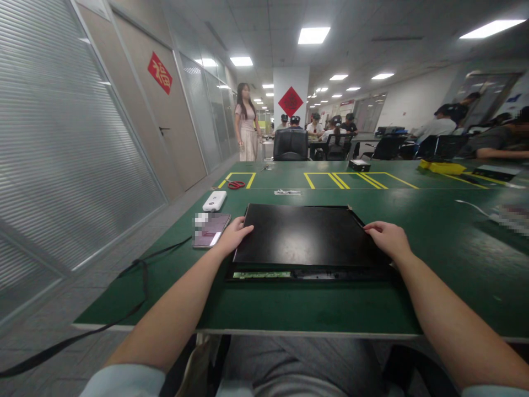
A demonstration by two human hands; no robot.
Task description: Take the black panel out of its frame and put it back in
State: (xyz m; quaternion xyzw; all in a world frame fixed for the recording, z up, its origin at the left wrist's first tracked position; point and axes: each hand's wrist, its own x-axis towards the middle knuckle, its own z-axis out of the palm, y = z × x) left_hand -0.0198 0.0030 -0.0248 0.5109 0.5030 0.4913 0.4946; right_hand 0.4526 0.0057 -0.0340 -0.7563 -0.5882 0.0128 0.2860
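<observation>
A dark, glossy screen panel (303,234) lies tilted over a shallow black frame (330,274) on the green table. Below the panel's near edge, a strip of green circuit board (262,274) shows inside the frame. My left hand (235,234) grips the panel's left edge, thumb on top and fingers partly hidden beneath. At the right side, my right hand (387,238) has its fingertips closed on the edge where panel and frame meet. What lies under the panel is mostly hidden.
Left of the panel are a phone (211,230), a white device (214,200) and a black strap (144,275). Farther back lie red-handled scissors (236,185), small pale pieces (288,192), a black box (359,165) and a yellow item (442,166). A white cable (475,207) is at right. People are beyond.
</observation>
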